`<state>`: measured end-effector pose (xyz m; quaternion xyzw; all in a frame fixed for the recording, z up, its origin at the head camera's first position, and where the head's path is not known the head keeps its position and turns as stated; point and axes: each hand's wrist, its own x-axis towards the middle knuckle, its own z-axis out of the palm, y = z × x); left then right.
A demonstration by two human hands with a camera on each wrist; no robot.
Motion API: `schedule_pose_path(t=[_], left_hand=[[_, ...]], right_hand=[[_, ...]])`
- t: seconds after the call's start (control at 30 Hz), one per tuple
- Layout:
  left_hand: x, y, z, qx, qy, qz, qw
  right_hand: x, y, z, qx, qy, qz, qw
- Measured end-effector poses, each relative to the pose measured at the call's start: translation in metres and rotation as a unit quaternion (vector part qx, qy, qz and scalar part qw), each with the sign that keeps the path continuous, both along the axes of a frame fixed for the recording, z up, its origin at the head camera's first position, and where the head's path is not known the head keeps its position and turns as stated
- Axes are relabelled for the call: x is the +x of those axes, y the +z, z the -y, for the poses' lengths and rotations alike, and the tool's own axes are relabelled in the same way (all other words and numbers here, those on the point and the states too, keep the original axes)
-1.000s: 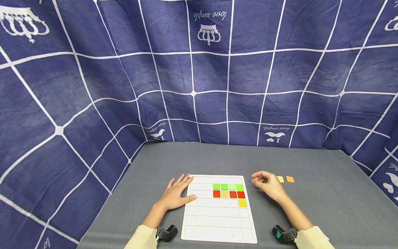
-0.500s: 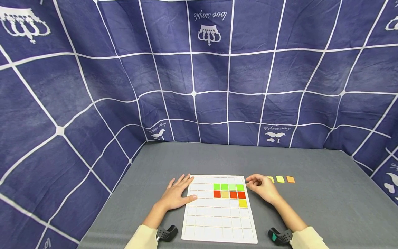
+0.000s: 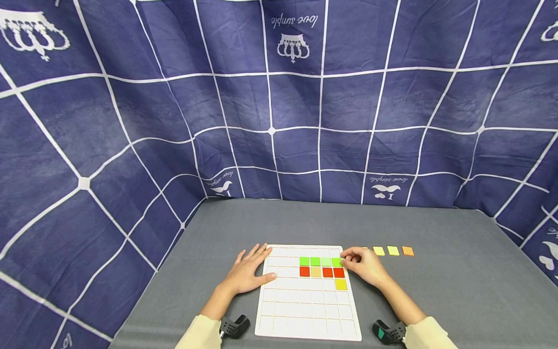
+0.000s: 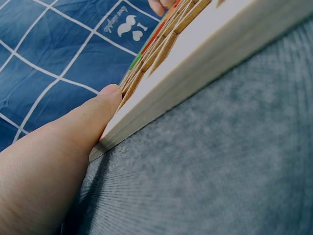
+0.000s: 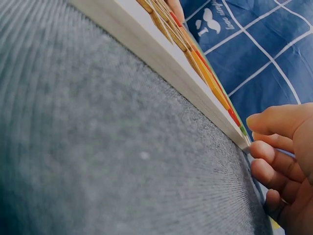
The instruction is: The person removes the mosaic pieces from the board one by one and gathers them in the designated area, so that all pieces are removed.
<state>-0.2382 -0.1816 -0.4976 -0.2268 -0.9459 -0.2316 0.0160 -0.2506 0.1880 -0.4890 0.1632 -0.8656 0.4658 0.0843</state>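
Note:
My left hand (image 3: 248,272) lies with spread fingers on the left edge of the white gridded board (image 3: 301,310). Its thumb (image 4: 105,115) rests along the board's side in the left wrist view. My right hand (image 3: 367,267) hovers at the board's upper right corner, fingers curled, with thumb and index fingertips close together beside a green tile (image 3: 336,262). In the right wrist view the right hand (image 5: 286,161) shows no clear tile between its fingertips; whether it holds one cannot be made out. Several green tiles sit above a row of red tiles (image 3: 304,272) and one beige tile (image 3: 316,272).
A yellow tile (image 3: 341,284) lies below the red ones on the board. Right of the board, yellow tiles (image 3: 379,251) and an orange tile (image 3: 408,251) form a row on the grey table (image 3: 444,286). A blue gridded cloth (image 3: 244,102) hangs behind.
My right hand has moved left from the row of loose tiles to the board's upper right corner, uncovering more yellow tiles behind it. The left hand has stayed put.

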Motion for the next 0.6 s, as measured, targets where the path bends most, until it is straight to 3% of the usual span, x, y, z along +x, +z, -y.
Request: schedule_pose_path(t=[0.6], left_hand=[[-0.0001,0.0002,0.0001,-0.003,0.002,-0.002,1.0000]], right_hand=[[-0.0004,0.0000,0.0008,0.034,0.000,0.001,0.999]])
